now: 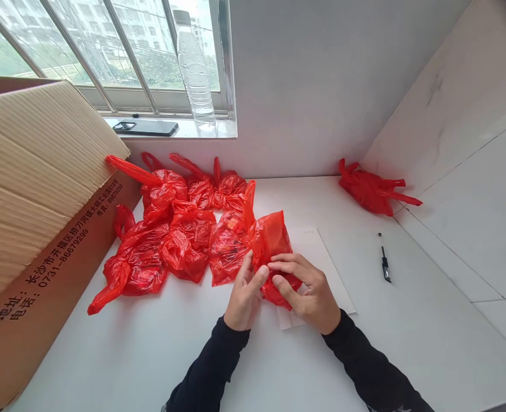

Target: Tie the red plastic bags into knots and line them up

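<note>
A red plastic bag (pixel 274 234) is between my two hands, over the left part of a white paper pad (pixel 321 257). My left hand (pixel 244 294) is closed on the bag's left side, thumb pointing up. My right hand (pixel 306 289) has its curved fingers and thumb on the bag's right side, gripping the film. Just left of it, touching or nearly so, lies another red bag (pixel 228 249) with dark contents. Several more knotted red bags (pixel 143 263) are grouped farther left. What the bag in my hands contains is hidden.
A large cardboard box (pixel 42 189) fills the left side. On the window sill are a phone (pixel 150 128) and an upright water bottle (pixel 196 80). A bundle of red bags (pixel 370 191) lies at the back right, with an uncapped pen (pixel 385 266) nearer.
</note>
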Action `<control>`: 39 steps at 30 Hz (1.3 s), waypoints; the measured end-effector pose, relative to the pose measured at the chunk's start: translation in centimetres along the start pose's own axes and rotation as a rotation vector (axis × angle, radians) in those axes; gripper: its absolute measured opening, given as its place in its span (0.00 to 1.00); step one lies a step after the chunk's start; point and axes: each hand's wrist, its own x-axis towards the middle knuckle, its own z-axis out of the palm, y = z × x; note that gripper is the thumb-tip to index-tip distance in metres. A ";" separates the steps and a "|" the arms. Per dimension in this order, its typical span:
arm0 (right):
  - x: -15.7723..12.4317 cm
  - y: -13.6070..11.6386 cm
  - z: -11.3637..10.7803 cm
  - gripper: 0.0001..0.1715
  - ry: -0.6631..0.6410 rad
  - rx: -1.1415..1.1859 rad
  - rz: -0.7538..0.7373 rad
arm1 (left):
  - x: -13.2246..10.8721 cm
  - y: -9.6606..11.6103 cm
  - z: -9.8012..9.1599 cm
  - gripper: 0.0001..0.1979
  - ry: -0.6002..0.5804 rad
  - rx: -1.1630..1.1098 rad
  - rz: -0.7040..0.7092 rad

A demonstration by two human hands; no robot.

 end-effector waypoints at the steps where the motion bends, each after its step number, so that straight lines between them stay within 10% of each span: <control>1: -0.1 -0.1 0.2 0.14 -0.029 -0.021 -0.038 | 0.1 0.0 0.0 0.33 0.056 -0.030 -0.005; 8: 0.1 0.5 0.0 0.11 0.262 -0.151 0.077 | 0.6 1.2 0.5 0.23 0.098 -0.062 -0.005; 13: 0.4 1.5 0.2 0.36 0.101 -0.149 0.162 | 0.7 1.5 0.2 0.26 0.077 -0.051 -0.046; 24: 0.3 1.3 0.4 0.09 0.090 -0.127 0.116 | 0.5 1.5 0.4 0.27 0.064 -0.047 0.006; 39: 0.4 2.7 0.6 0.24 0.078 0.423 0.376 | -0.2 0.6 -0.2 0.24 0.009 0.082 0.049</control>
